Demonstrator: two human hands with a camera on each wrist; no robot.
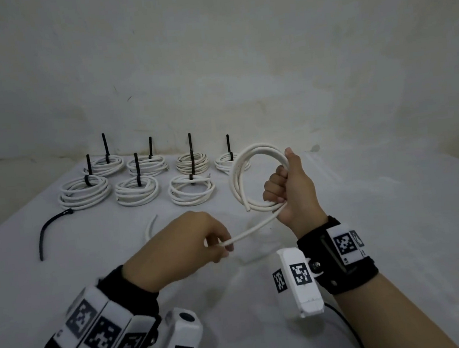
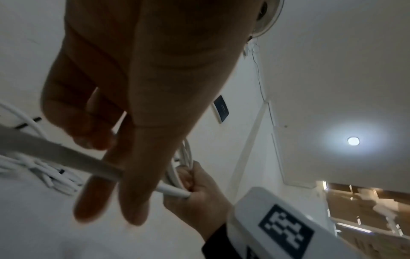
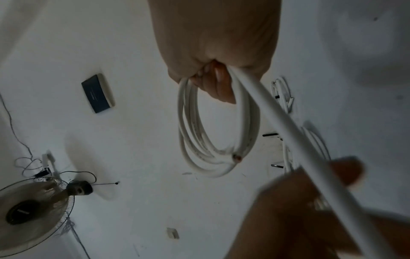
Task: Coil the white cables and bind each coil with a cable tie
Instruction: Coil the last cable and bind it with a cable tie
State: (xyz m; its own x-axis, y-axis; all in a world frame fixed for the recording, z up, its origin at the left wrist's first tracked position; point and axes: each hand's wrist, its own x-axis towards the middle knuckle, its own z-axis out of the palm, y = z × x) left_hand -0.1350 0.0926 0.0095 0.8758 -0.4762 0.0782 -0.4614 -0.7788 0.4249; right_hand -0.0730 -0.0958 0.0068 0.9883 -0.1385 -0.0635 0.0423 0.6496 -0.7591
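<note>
White coils [image 1: 136, 190], seven, sit tied on the table [image 1: 396, 213]. Eighth cable [image 1: 259, 176] is part-wound: my right hand [image 1: 289, 193] grips its loops, my left hand [image 1: 192, 240] pinches the free tail. Still to do: finish winding, bind with the loose black tie [image 1: 50, 232].

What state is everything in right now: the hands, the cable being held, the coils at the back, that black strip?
Right hand: grips the coil, raised off the table.
Left hand: fingers pinch the cable's loose tail.
Seven bound coils: lying flat, ties sticking up.
Loose cable tie: unused, lying on the table.
</note>
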